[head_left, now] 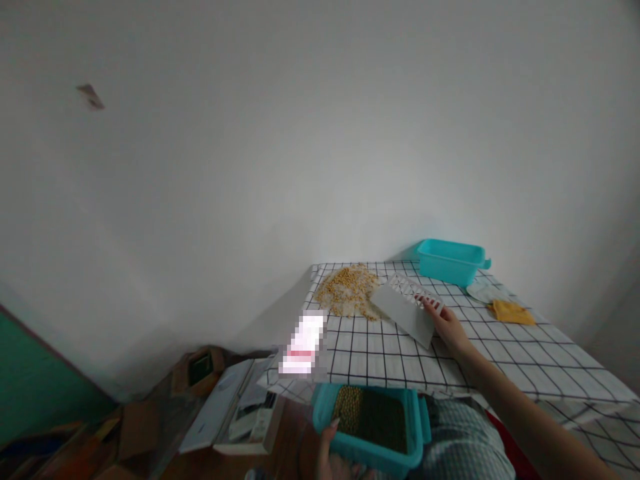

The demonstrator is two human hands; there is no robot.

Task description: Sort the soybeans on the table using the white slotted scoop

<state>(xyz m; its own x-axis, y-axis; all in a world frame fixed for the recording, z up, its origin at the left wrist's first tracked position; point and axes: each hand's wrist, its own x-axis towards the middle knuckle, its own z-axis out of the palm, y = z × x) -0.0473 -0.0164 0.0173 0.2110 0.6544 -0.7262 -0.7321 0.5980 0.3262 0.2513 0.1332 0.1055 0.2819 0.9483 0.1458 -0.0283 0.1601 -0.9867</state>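
White panel [407, 310]: in the right hand [440, 321], with fingers closed around one end of the slotted edge; tilted over the checked tablecloth [370, 347]; touching it or not, cannot tell.
Bean pile [347, 290]: to the left of the right grip, just beside the panel's left corner; loose, and thin at the borders.
Teal bin [373, 455]: in the left hand, [329, 460] gripped at the near wall with the thumb up at the rim; before the table edge, below and left of the right grip.
Bin contents: pale beans [349, 408] nearest to the left grip; dark green grains [384, 420] beside them, farther right.
Second teal bin [450, 263]: beyond the right grip, well apart.
Yellow cloth [513, 312]: to the right of the right grip.
Panel risk: could twist or bend, because of being held at one end only; could then scatter beans over the tablecloth.
Bin risk: could tip, in case of a loosened left grip; could then mix both kinds, or spill them below the table.
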